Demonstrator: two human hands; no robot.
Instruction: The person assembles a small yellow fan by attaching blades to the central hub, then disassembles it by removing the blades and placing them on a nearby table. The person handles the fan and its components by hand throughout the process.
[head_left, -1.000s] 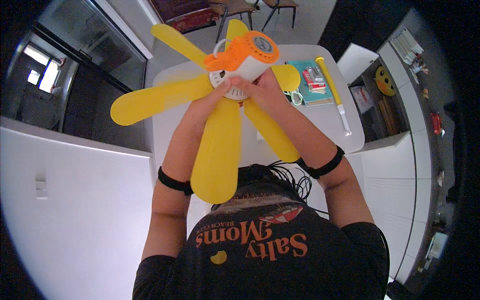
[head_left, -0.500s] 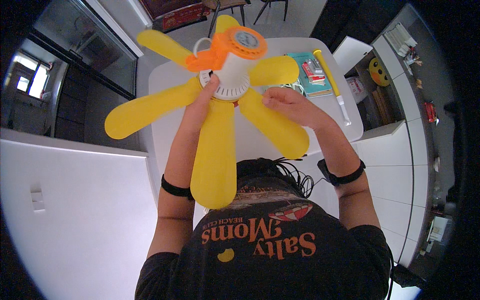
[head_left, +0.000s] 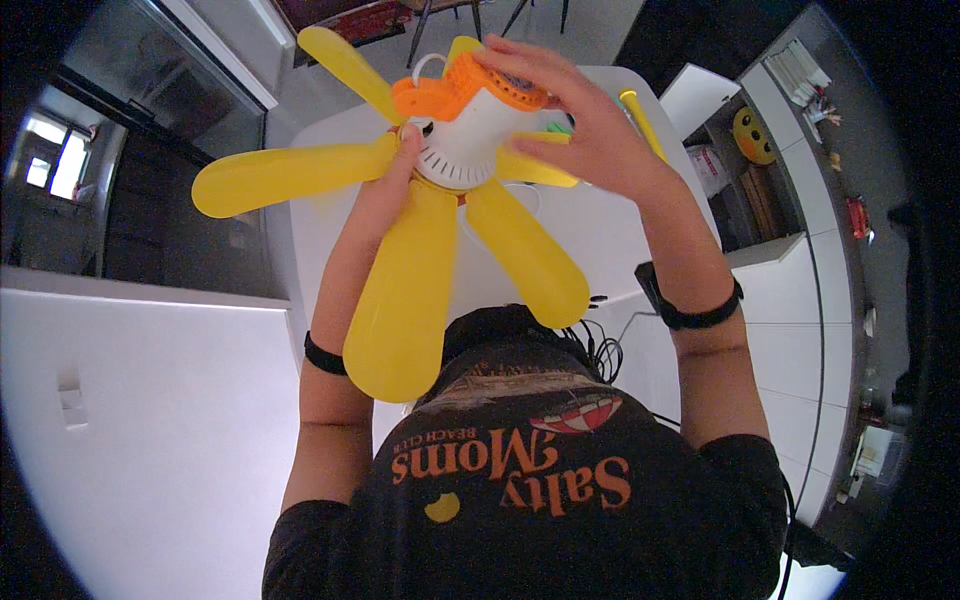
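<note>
A small ceiling fan, with several yellow blades (head_left: 405,300), a white motor housing (head_left: 455,150) and an orange cap (head_left: 465,85), is held up over the table. My left hand (head_left: 385,195) is closed on it from the left, its thumb against the slotted white housing and the other fingers hidden behind the blades. My right hand (head_left: 600,140) curves round the capped end from the right. Its fingertips rest at the orange rim, and its thumb lies beside the white housing. A white loop (head_left: 430,62) stands up from the orange part.
Below the fan is a white table (head_left: 320,140). A yellow stick-like thing (head_left: 640,120) lies at its right side, partly behind my right arm. Further right, a low cabinet (head_left: 775,195) stands open with a yellow round face-patterned thing (head_left: 753,135) inside. Black cables (head_left: 603,350) hang near my body.
My right hand has moved from a blade up to the orange cap. The fan has tilted and its blades have turned slightly. My left hand keeps its hold.
</note>
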